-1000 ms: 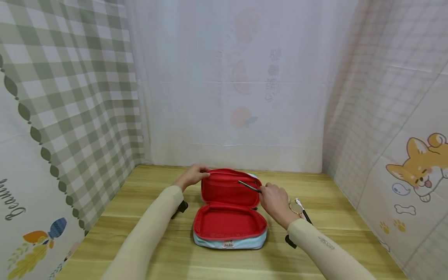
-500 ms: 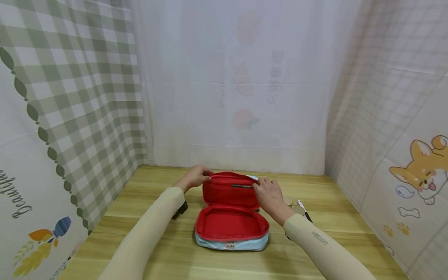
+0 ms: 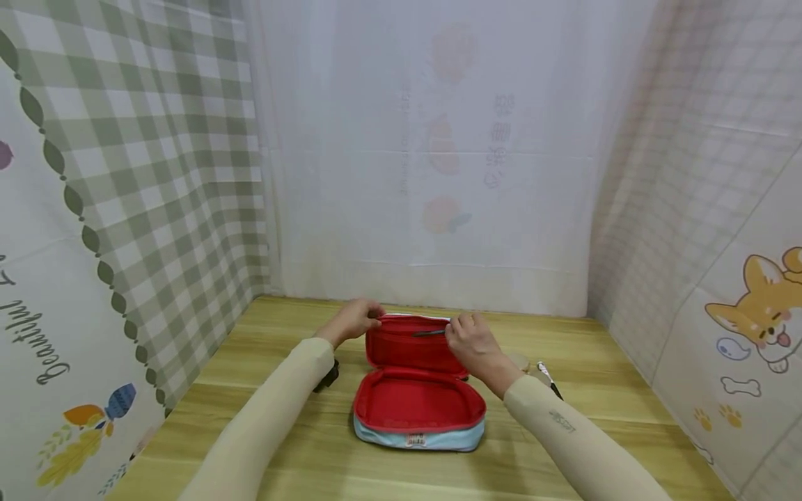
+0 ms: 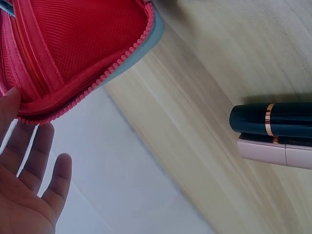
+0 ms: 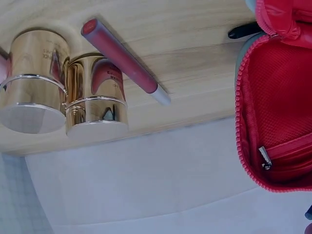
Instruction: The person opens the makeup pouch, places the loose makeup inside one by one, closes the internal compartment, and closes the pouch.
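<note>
A light blue zip makeup bag [image 3: 451, 438] with red lining lies unzipped on the table, its lid [image 3: 407, 351] raised at the back. At the lid's upper left corner, my left hand [image 3: 351, 321] pinches the zipped edge, thumb on the inner side and fingers behind. My right hand [image 3: 473, 341] is by the upper right corner and holds a slim dark pencil-like stick [image 3: 429, 332]. The stick points left, almost level, across the lid's inner pocket. Part of it is hidden in the hand. In the right wrist view only a fingertip [image 5: 309, 228] shows at the edge.
Right of the bag stand two gold jars [image 5: 36, 63], with a dark red tube [image 5: 122, 58] beside them. Left of it lie a dark teal tube [image 4: 251, 119] with a gold band and a pink one [image 4: 263, 150]. Cloth walls [image 3: 426, 278] enclose the wooden table [image 3: 301, 452].
My right hand has moved left to the lid, and the stick has turned from slanted to almost level. My left hand keeps its hold on the corner. The head view has shifted slightly.
</note>
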Motion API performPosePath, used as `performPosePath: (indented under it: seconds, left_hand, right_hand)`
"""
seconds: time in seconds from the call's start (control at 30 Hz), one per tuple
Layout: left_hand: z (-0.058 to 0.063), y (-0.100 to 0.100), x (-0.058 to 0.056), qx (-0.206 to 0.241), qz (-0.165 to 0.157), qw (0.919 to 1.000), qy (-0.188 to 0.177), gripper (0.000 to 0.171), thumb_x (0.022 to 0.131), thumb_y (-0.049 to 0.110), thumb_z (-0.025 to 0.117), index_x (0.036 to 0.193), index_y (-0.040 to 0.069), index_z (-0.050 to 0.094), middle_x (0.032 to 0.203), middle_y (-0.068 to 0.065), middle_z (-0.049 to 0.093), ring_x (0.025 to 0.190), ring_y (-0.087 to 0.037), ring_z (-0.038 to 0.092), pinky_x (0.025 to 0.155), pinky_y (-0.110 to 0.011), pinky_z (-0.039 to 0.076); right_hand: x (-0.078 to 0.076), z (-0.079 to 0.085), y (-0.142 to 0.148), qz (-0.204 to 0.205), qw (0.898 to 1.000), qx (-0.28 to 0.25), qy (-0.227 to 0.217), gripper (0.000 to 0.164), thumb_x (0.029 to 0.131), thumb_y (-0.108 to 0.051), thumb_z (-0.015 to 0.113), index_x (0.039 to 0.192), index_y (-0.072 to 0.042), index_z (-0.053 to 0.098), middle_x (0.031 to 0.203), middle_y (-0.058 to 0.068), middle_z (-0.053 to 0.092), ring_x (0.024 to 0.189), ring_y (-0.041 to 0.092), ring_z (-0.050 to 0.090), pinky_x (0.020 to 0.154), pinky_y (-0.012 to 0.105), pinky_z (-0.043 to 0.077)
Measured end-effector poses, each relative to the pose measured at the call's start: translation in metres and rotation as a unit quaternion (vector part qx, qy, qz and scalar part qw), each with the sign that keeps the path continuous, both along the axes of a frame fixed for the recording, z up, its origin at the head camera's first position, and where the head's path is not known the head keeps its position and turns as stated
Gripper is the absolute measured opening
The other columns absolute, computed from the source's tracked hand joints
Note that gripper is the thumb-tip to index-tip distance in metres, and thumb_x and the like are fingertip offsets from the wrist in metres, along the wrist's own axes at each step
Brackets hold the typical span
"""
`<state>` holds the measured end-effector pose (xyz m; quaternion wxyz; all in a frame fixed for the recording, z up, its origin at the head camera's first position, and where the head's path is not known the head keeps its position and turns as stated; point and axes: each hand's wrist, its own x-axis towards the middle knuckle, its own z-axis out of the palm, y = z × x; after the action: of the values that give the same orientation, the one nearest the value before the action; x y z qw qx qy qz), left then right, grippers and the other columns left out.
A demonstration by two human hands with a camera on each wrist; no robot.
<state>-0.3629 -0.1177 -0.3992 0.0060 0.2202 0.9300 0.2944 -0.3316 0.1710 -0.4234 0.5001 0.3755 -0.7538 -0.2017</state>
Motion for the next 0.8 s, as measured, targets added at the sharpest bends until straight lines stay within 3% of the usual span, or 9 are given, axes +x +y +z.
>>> performPosePath:
  seconds: [0.2, 0.37, 0.47, 0.6, 0.8]
  left_hand:
    - [-0.004, -0.002, 0.000, -0.011, 0.003, 0.9995, 0.028, 0.016, 0.093, 0.006, 0.068, 0.109, 0.004, 0.073, 0.112, -0.011, 0.069, 0.111, -0.030, 0.061, 0.095, -0.045, 0.048]
    - [-0.007, -0.002, 0.000, -0.010, 0.005, 0.9995, 0.031, 0.017, 0.093, 0.005, 0.068, 0.109, 0.003, 0.072, 0.102, -0.008, 0.071, 0.099, -0.025, 0.065, 0.086, -0.040, 0.052]
    - [-0.008, -0.002, 0.001, -0.009, 0.009, 0.9994, 0.034, 0.018, 0.092, 0.005, 0.069, 0.110, 0.003, 0.072, 0.100, -0.008, 0.072, 0.096, -0.023, 0.066, 0.084, -0.038, 0.053]
    - [-0.009, -0.001, 0.003, -0.001, 0.018, 0.9993, 0.033, 0.018, 0.092, 0.005, 0.069, 0.109, 0.004, 0.073, 0.100, -0.007, 0.072, 0.095, -0.022, 0.066, 0.084, -0.038, 0.053]
    - [-0.013, -0.002, 0.004, 0.006, 0.021, 0.9989, 0.042, 0.019, 0.092, 0.005, 0.069, 0.111, 0.004, 0.073, 0.102, -0.008, 0.072, 0.097, -0.023, 0.067, 0.085, -0.038, 0.053]
  right_hand:
    - [-0.002, -0.003, -0.009, -0.001, 1.000, 0.018, 0.012, 0.054, 0.098, 0.006, 0.022, 0.071, -0.004, 0.067, 0.067, 0.009, 0.052, 0.063, 0.025, 0.050, 0.057, 0.036, 0.039]
    - [-0.004, -0.008, -0.018, -0.002, 1.000, 0.022, 0.010, 0.045, 0.094, 0.002, 0.029, 0.071, -0.003, 0.066, 0.066, 0.009, 0.049, 0.062, 0.024, 0.048, 0.057, 0.034, 0.037]
    - [-0.004, -0.014, -0.023, -0.016, 0.999, 0.031, 0.000, 0.046, 0.094, 0.002, 0.026, 0.071, -0.004, 0.066, 0.066, 0.008, 0.047, 0.063, 0.024, 0.047, 0.056, 0.033, 0.037]
    - [-0.001, -0.021, -0.028, -0.049, 0.997, 0.061, -0.029, 0.045, 0.096, 0.000, 0.028, 0.081, -0.004, 0.070, 0.072, 0.009, 0.052, 0.068, 0.024, 0.050, 0.059, 0.032, 0.042]
    - [0.007, -0.030, -0.034, -0.079, 0.991, 0.048, -0.096, 0.024, 0.095, -0.010, 0.047, 0.094, -0.006, 0.070, 0.080, 0.010, 0.059, 0.075, 0.026, 0.055, 0.063, 0.035, 0.044]
